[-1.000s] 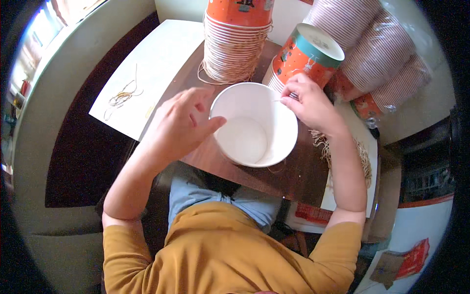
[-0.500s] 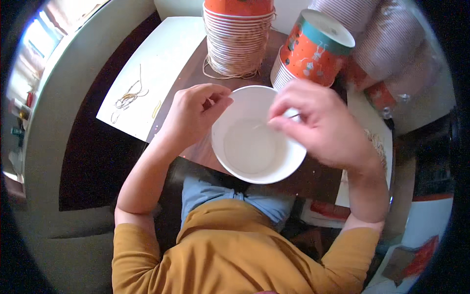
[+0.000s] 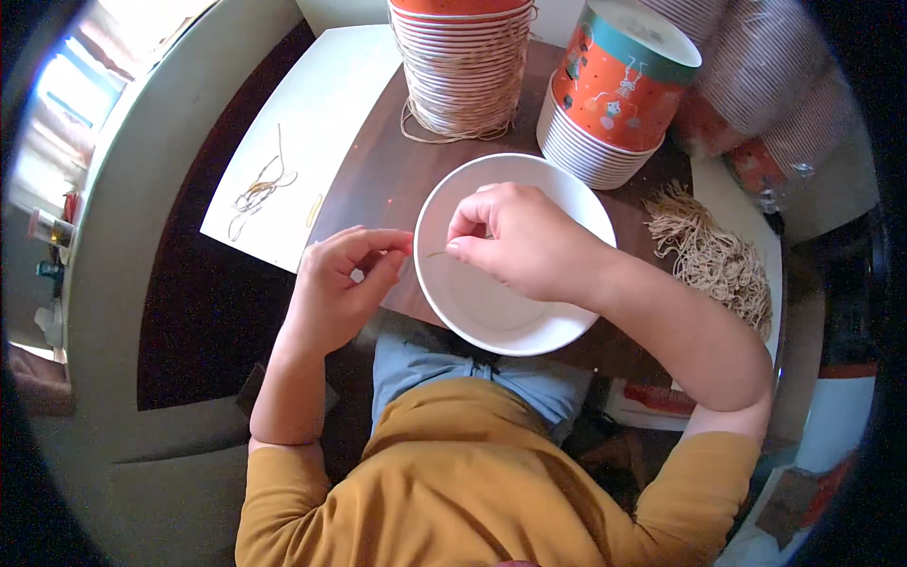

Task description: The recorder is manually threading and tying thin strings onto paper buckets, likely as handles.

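The right hand (image 3: 524,241) pinched the string (image 3: 436,253) over the tub (image 3: 501,317), where a slack pinch could drop it; the left hand's (image 3: 340,283) closure was unclear.

a bright window (image 3: 80,80) sits in the upper left of the frame, with a pale curtain (image 3: 36,156) below it along the rim. under that, at the left edge, stand a small clear container (image 3: 50,228) and a small green thing (image 3: 49,270), too small to make out. a pale wall (image 3: 90,312) bends down the left side, next to a near-black panel (image 3: 203,302). in the upper right, stacks in clear plastic wrap (image 3: 765,71) lean together. a red-and-white thing (image 3: 658,399) shows beneath the tabletop (image 3: 373,180) at lower right; farther right, near the rim, is a blurred brown-and-red piece (image 3: 792,501).
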Demonstrator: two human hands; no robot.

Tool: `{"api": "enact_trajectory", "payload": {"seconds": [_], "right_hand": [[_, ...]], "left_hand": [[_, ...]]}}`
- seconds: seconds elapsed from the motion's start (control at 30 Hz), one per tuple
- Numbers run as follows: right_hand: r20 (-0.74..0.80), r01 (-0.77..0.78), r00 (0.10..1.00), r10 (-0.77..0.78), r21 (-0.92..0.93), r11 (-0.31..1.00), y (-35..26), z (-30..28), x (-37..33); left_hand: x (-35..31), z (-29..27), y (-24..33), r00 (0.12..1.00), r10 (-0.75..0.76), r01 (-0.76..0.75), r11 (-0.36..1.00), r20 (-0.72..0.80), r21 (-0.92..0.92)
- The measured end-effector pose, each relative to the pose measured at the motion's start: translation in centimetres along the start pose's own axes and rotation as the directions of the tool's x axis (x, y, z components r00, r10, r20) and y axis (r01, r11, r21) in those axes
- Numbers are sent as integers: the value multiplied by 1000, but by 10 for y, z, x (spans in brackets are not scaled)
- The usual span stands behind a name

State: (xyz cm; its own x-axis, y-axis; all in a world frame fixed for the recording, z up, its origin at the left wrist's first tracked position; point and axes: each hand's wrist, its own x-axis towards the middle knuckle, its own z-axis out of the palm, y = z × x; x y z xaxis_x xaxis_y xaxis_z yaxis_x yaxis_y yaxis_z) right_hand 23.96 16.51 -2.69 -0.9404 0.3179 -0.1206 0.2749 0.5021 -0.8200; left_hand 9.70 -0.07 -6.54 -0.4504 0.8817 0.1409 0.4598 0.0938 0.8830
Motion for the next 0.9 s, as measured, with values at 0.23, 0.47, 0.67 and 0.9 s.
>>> {"api": "enact_trajectory", "payload": {"seconds": [0.23, 0.47, 0.67, 0.9], "right_hand": [[-25, 27, 999, -27, 3, 1000, 2, 0, 2], [-9, -3, 1000, 3, -20, 1000, 2, 5, 5], [-22, 32, 999, -33, -46, 998, 1, 8, 7], [-22, 72, 997, -74, -55, 996, 0, 12, 9]], "left_hand": [[-2, 3, 1, 1000, -7, 7, 1000, -7, 2], [-2, 3, 8, 1000, 11, -11, 998, 5, 68], [-4, 4, 6, 999, 52, -51, 997, -8, 65], [-3, 2, 12, 996, 91, -92, 990, 17, 107]]}}
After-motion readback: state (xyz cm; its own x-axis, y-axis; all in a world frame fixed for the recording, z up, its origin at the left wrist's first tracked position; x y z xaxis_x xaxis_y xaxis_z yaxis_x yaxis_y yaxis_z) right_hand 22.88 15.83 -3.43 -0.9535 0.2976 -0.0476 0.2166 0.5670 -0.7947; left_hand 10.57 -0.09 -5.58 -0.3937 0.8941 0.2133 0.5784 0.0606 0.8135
